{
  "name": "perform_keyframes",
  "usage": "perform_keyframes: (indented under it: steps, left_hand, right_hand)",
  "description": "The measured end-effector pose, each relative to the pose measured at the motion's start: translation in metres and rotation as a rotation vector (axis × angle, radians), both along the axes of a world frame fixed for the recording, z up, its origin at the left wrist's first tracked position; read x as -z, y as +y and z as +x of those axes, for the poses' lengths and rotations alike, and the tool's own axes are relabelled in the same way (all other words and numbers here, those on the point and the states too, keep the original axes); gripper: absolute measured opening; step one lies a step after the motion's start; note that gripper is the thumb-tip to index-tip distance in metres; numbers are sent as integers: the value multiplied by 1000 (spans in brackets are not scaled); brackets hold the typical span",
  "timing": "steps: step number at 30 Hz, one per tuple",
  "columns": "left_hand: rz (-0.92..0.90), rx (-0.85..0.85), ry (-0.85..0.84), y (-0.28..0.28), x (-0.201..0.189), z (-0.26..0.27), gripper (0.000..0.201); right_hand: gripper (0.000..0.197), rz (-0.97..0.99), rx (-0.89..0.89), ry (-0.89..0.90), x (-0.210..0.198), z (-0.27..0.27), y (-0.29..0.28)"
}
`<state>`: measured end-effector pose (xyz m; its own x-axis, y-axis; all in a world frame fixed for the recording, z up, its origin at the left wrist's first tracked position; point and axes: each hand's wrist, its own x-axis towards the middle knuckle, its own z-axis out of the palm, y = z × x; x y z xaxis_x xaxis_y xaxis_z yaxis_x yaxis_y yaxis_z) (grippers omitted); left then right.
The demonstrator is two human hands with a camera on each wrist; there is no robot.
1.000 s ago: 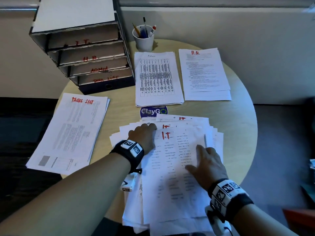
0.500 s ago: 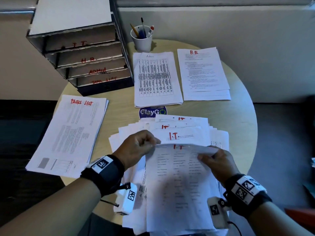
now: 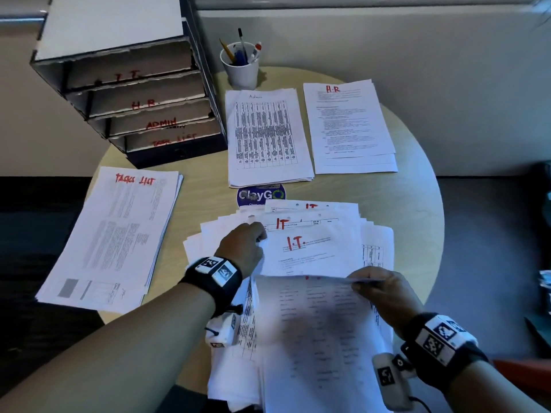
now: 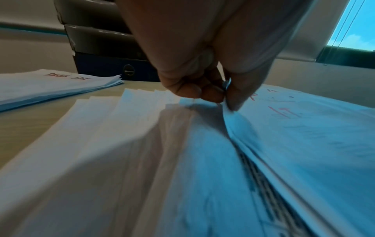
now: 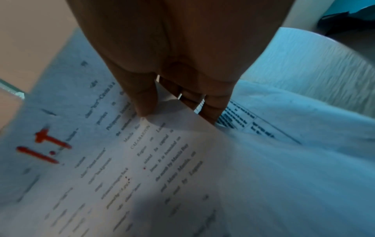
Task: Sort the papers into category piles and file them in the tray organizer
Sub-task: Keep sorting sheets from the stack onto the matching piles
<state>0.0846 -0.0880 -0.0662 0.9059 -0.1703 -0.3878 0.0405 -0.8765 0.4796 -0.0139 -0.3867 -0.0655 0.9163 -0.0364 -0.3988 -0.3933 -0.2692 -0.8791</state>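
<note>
A fanned stack of papers marked "I.T." in red [image 3: 313,251] lies on the round table in front of me. My left hand [image 3: 259,236] pinches the left corner of a sheet in that stack; the left wrist view shows my left hand [image 4: 223,97] with thumb and fingers closed on the paper's edge. My right hand [image 3: 362,283] holds the top I.T. sheet [image 3: 316,338] by its far edge, lifted and drawn toward me. In the right wrist view my right hand [image 5: 176,112] has the thumb on that I.T. sheet [image 5: 121,160] and the fingers beneath. The tray organizer [image 3: 128,84], labelled I.T., H.R., Admin and Task List, stands at the back left.
Three sorted piles lie on the wooden table [image 3: 402,210]: Tasks List [image 3: 113,234] at left, Admin [image 3: 265,135] in the middle back, H.R. [image 3: 348,126] at back right. A white cup of pens [image 3: 240,65] stands behind the Admin pile. A blue round sticker [image 3: 261,195] shows beside the fanned stack.
My right hand went from lying flat on the top I.T. sheet to pinching its far edge and pulling it toward me. My left hand now pinches a corner of the sheet underneath.
</note>
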Motion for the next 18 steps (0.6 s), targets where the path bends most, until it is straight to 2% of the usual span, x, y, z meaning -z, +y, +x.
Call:
perform_keyframes:
  steps: [2,6,8,10,12,13,16,18]
  left_hand:
    - [-54,-31,-17,5,-4,-6,19]
    - [-97,-87,-65,16,-16,-15,16]
    - [-109,-136,-70,20,-21,-17,13]
    - [-130,-191,-57,26,-24,-17,4]
    - [-182,-204,-43,32,-28,-16,7]
    - [-217,-190,-33,35,-30,-15,10]
    - [-325,-108,30,41,-37,-12,9]
    - [-365,-70,76,43,-39,-11,8]
  right_hand:
    - [31,28,-11,19,4,-2,0]
    - [34,246,57,29,1,0,0]
    - [32,273,56,3,-2,3,-2]
    - [23,261,34,-29,-2,5,-5]
    - [12,254,28,-37,-1,9,-6]
    - [12,242,17,-46,0,11,-5]
    - [34,72,-80,-131,3,21,-1]
    - [39,-19,-136,-135,1,30,6]
